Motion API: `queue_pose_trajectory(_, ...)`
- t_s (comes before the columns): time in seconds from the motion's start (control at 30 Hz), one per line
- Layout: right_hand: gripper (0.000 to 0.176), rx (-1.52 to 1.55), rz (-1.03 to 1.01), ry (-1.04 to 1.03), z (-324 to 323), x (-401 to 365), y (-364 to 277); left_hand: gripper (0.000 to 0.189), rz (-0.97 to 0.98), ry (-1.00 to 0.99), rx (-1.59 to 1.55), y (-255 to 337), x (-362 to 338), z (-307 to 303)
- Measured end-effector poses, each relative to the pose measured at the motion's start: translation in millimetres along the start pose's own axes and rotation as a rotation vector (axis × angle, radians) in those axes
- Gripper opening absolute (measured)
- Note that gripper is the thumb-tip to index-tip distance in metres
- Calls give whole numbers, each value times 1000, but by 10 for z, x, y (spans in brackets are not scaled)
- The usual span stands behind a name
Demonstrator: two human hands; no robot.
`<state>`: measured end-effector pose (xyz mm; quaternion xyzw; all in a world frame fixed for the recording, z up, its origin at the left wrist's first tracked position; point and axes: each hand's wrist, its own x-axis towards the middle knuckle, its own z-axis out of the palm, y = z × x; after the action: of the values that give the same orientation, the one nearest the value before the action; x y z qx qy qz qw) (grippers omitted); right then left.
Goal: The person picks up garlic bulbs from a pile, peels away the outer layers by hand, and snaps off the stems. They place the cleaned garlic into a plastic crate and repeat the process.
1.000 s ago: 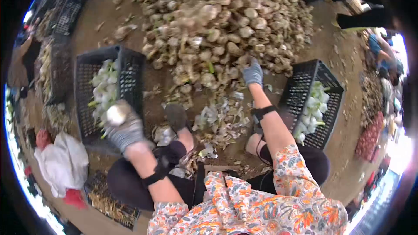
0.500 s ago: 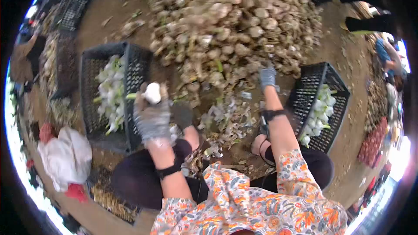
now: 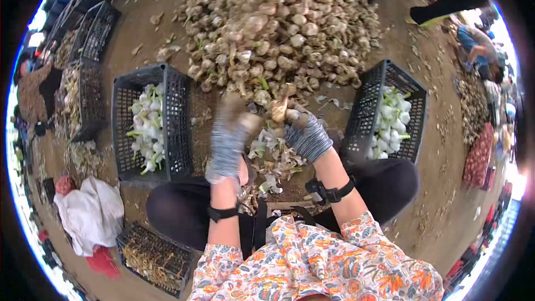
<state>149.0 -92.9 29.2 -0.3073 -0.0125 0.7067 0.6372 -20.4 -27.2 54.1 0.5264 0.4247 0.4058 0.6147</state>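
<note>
My right hand (image 3: 307, 136), in a grey knitted glove with a soiled palm side, grips an unpeeled garlic bulb (image 3: 278, 110) with its brown stem pointing up. To its left, my gloved left hand (image 3: 228, 139) is smeared by motion, and whether it holds anything does not show. Both hands are just in front of a big heap of unpeeled garlic (image 3: 301, 39). Beneath them, loose garlic skins (image 3: 273, 159) lie on the ground between my legs.
A black plastic crate (image 3: 177, 117) with cleaned white garlic stands at left, and another such crate (image 3: 362, 108) at right. Behind my left knee are a white sack (image 3: 92, 209) and a crate of stems (image 3: 153, 259). Another person's legs (image 3: 446, 0) show at top right.
My left hand has moved right, away from the left crate, and the white garlic bulb no longer shows in it. My right hand has drawn back from the heap with an unpeeled bulb.
</note>
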Motion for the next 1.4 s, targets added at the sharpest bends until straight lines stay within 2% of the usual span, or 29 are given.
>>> queue_pose_trajectory(0.03, 34, -16, -1, -63, 37, -96, -12, 51, -38, -141, -63, 37, -121, 245)
queue_pose_trajectory(0.07, 36, -77, -66, 36, 190, -274, -45, 54, -75, -280, -127, 59, -235, 431)
queue_pose_trajectory(0.13, 42, -316, -108, 134, 309, -568, -186, 54, -77, -272, -235, 92, -383, 629)
queue_pose_trajectory(0.17, 42, -317, -129, 143, 245, -663, -254, 54, -93, -244, -342, 112, -443, 710)
queue_pose_trajectory(0.23, 42, -894, -284, 203, 72, -853, -399, 54, -106, -330, -349, 178, -527, 768)
queue_pose_trajectory(0.27, 36, -808, -336, 170, 54, -970, -468, 54, -118, -392, -348, 210, -566, 792)
queue_pose_trajectory(0.33, 37, -772, -467, 207, -59, -1038, -459, 53, -135, -434, -355, 208, -645, 875)
queue_pose_trajectory(0.4, 35, -824, -484, 232, 63, -1119, -495, 55, -57, -461, -275, 274, -703, 987)
queue_pose_trajectory(0.6, 28, -880, -510, 244, 160, -1315, -610, 53, -37, -427, -175, 320, -803, 1044)
queue_pose_trajectory(0.7, 25, -910, -526, 268, 132, -1324, -621, 51, -98, -424, -158, 453, -815, 1055)
queue_pose_trajectory(0.77, 24, -946, -537, 293, 77, -1323, -616, 48, -248, -406, -197, 540, -820, 1059)
queue_pose_trajectory(0.9, 22, -947, -549, 305, 58, -1356, -611, 47, -166, -442, -151, 475, -786, 1056)
queue_pose_trajectory(0.93, 21, -951, -542, 300, 91, -1367, -607, 47, -311, -427, -329, 486, -779, 1053)
queue_pose_trajectory(0.97, 20, -1037, -618, 302, 178, -1395, -601, 48, -455, -407, -506, 488, -770, 1053)
queue_pose_trajectory(1.0, 20, -1036, -615, 301, 126, -1369, -583, 48, -457, -404, -506, 483, -765, 1071)
queue_pose_trajectory(1.07, 21, -1295, -752, 287, 38, -1295, -560, 49, -485, -313, -592, 472, -733, 1142)
queue_pose_trajectory(1.1, 21, -1303, -750, 273, 87, -1310, -554, 44, -581, -226, -615, 485, -701, 1172)
queue_pose_trajectory(1.13, 21, -1302, -743, 268, 103, -1315, -538, 44, -583, -218, -615, 429, -627, 1095)
queue_pose_trajectory(1.2, 20, -1241, -662, 272, 134, -1323, -521, 43, -1043, -688, -961, 340, -449, 902)
queue_pose_trajectory(1.23, 19, -1195, -605, 250, 192, -1339, -541, 45, -1197, -583, -836, 358, -408, 904)
queue_pose_trajectory(1.33, 18, -1234, -607, 275, 76, -1263, -483, 48, -1173, -614, -715, 326, -361, 888)
queue_pose_trajectory(1.37, 18, -1235, -609, 274, 63, -1240, -477, 39, -1091, -377, -410, 409, -392, 963)
queue_pose_trajectory(1.4, 19, -1225, -672, 301, 58, -1218, -468, 39, -1087, -378, -411, 386, -430, 1013)
